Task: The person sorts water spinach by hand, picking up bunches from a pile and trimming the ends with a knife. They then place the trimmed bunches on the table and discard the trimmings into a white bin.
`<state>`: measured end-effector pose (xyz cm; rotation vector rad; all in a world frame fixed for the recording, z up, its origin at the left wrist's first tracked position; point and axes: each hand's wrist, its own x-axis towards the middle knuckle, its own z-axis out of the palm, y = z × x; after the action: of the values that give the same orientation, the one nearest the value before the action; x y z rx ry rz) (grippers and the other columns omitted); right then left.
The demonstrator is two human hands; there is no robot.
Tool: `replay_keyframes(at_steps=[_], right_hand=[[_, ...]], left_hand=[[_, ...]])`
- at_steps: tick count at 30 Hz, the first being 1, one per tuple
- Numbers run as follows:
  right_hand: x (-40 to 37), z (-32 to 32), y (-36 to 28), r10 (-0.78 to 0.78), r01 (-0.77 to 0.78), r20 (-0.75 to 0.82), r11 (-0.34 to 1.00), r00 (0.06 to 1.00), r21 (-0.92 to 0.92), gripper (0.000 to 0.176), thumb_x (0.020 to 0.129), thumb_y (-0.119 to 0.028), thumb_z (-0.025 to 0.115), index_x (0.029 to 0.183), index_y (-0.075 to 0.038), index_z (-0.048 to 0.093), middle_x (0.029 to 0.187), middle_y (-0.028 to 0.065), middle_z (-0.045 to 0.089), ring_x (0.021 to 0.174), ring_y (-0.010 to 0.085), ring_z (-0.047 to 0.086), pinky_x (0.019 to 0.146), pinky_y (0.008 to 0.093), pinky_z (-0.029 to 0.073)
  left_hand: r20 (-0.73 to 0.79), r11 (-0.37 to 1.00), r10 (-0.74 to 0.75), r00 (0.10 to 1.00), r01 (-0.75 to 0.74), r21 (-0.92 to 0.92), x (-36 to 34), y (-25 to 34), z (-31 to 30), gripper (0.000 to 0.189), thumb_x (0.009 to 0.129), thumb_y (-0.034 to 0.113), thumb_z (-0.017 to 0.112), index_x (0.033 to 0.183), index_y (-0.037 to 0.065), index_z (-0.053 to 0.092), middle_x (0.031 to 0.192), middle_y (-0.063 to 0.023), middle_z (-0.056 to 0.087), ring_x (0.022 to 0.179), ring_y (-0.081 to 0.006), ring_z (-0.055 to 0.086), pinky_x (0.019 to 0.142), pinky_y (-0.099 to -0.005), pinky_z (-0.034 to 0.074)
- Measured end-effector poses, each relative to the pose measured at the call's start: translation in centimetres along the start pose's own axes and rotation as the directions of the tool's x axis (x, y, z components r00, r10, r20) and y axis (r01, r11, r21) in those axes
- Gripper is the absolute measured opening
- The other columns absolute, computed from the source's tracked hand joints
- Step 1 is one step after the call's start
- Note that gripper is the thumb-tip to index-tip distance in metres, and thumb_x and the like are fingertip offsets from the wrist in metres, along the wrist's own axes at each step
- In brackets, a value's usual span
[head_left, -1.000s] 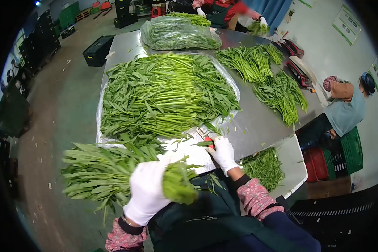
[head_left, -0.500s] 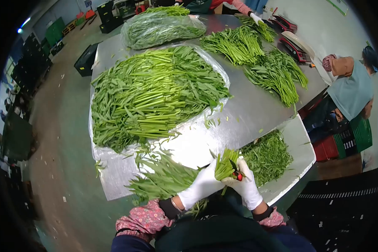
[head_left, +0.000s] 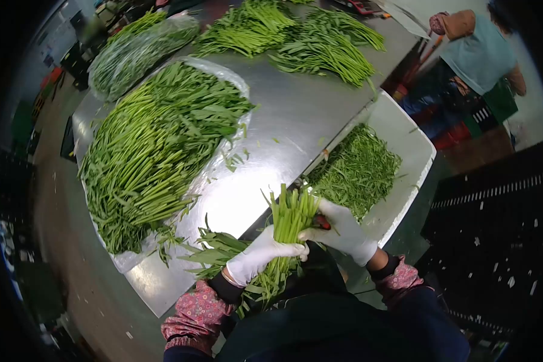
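My left hand [head_left: 263, 256], in a white glove, is closed round a bunch of water spinach [head_left: 291, 216]. The cut stems point up and away, and the leaves hang down toward my apron. My right hand [head_left: 344, 234], also gloved, is at the right side of the stems, closed on a small tool with a red and black handle [head_left: 323, 222]; its working end is hidden. Just beyond my right hand, a white bin [head_left: 411, 192] holds loose green trimmings [head_left: 361, 175]. Some leaves lie by the table edge beside my left wrist.
A large heap of water spinach [head_left: 157, 151] lies on plastic on the steel table [head_left: 283, 130]. Behind it is a bagged pile [head_left: 140, 55]. Sorted bunches [head_left: 326, 51] rest at the far side. Another person [head_left: 473, 60] is at the right, near black crates [head_left: 489, 223].
My view has turned to the right, so the table appears shifted left. The bunch has gone from slanted to upright, with its stems showing longer above my left hand.
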<state>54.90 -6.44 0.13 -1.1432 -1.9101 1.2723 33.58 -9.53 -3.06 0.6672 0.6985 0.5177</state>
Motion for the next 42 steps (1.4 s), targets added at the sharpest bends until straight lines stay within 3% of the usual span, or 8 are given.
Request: replay_keyframes(at_steps=[8, 17, 20, 22, 27, 34, 39, 42], right_hand=[[-2.5, -2.5, 3.9, -0.124, 0.039, -0.153, 0.884, 0.98, -0.466, 0.03, 0.079, -0.007, 0.068, 0.108, -0.003, 0.061, 0.085, 0.0125, 0.061, 0.073, 0.0346, 0.063, 0.065, 0.0412, 0.05], [-3.6, -2.7, 9.7, -0.072, -0.18, -0.466, 0.862, 0.882, -0.474, 0.021, 0.079, -0.008, 0.064, 0.099, -0.003, 0.06, 0.08, 0.0196, 0.059, 0.071, 0.0408, 0.06, 0.062, 0.0434, 0.049], [-8.9, -6.4, 24.3, 0.746, -0.748, -0.113, 0.663, 0.657, 0.031, 0.036, 0.089, -0.035, 0.058, 0.096, -0.001, 0.07, 0.083, 0.0153, 0.07, 0.073, 0.0272, 0.069, 0.066, 0.0411, 0.053], [-11.4, -6.7, 25.9, 0.614, -0.691, -0.32, 0.616, 0.722, -0.379, 0.031, 0.088, -0.029, 0.061, 0.102, -0.004, 0.071, 0.092, 0.0177, 0.071, 0.085, 0.0263, 0.071, 0.071, 0.0363, 0.055], [-7.1, -6.8, 11.9, -0.071, -0.05, -0.603, 0.982, 0.794, -0.181, 0.031, 0.083, -0.01, 0.065, 0.114, -0.007, 0.065, 0.096, 0.015, 0.069, 0.084, 0.0328, 0.069, 0.069, 0.035, 0.055], [-5.1, -4.4, 13.3, 0.234, -0.359, -0.441, 0.906, 0.867, -0.225, 0.019, 0.079, -0.018, 0.065, 0.094, -0.006, 0.064, 0.084, 0.0198, 0.065, 0.075, 0.0411, 0.064, 0.066, 0.0478, 0.053], [-10.7, -4.0, 23.7, 0.638, -0.833, -0.537, 0.434, 0.553, -0.343, 0.049, 0.086, -0.02, 0.058, 0.132, -0.003, 0.049, 0.115, 0.0261, 0.061, 0.097, 0.0403, 0.065, 0.083, 0.0491, 0.053], [-7.0, -4.4, 21.3, 0.528, -0.688, -0.441, 0.569, 0.726, -0.451, 0.053, 0.086, -0.027, 0.064, 0.131, -0.003, 0.051, 0.12, 0.0218, 0.06, 0.099, 0.0381, 0.065, 0.082, 0.0479, 0.053]], left_hand=[[-0.118, 0.951, 0.199, 0.973, -0.163, 0.264, 5.8, 3.2, 3.4, 0.044, 0.083, -0.003, 0.068, 0.126, 0.0, 0.059, 0.104, -0.0065, 0.069, 0.088, -0.0128, 0.065, 0.083, -0.0277, 0.053], [-0.081, 0.947, -0.036, 0.996, 0.06, 0.317, 9.9, 3.8, 5.0, 0.041, 0.078, -0.002, 0.072, 0.118, 0.0, 0.062, 0.098, -0.0036, 0.068, 0.088, -0.0121, 0.064, 0.082, -0.0269, 0.052], [-0.123, 0.865, 0.109, 0.986, -0.033, 0.5, 9.8, 4.8, 5.6, 0.046, 0.079, -0.002, 0.071, 0.123, -0.002, 0.056, 0.105, -0.0056, 0.068, 0.094, -0.0152, 0.064, 0.086, -0.0288, 0.051], [-0.11, 0.71, 0.334, 0.936, -0.173, 0.683, 12.0, 3.8, 3.4, 0.059, 0.078, 0.008, 0.072, 0.132, -0.005, 0.05, 0.104, -0.013, 0.071, 0.096, -0.0244, 0.068, 0.088, -0.0343, 0.052], [-0.221, 0.137, 0.326, 0.919, 0.186, 0.973, 14.9, 4.2, 6.8, 0.056, 0.073, 0.031, 0.075, 0.115, 0.0, 0.056, 0.087, -0.0228, 0.069, 0.084, -0.037, 0.068, 0.077, -0.0427, 0.054], [-0.091, -0.118, 0.284, 0.954, 0.129, 0.985, 14.0, 4.1, 8.0, 0.056, 0.072, 0.034, 0.078, 0.112, 0.001, 0.057, 0.081, -0.0204, 0.069, 0.079, -0.0375, 0.068, 0.072, -0.0429, 0.054], [-0.131, 0.366, 0.333, 0.934, 0.0, 0.931, 9.4, 6.5, 6.7, 0.05, 0.076, 0.019, 0.075, 0.12, 0.004, 0.056, 0.09, -0.0132, 0.069, 0.085, -0.0259, 0.068, 0.08, -0.0349, 0.053], [-0.06, 0.685, 0.337, 0.94, -0.201, 0.7, 5.9, 8.3, 5.1, 0.046, 0.081, 0.007, 0.072, 0.124, 0.003, 0.055, 0.106, -0.0027, 0.065, 0.093, -0.0123, 0.058, 0.086, -0.0294, 0.05]])
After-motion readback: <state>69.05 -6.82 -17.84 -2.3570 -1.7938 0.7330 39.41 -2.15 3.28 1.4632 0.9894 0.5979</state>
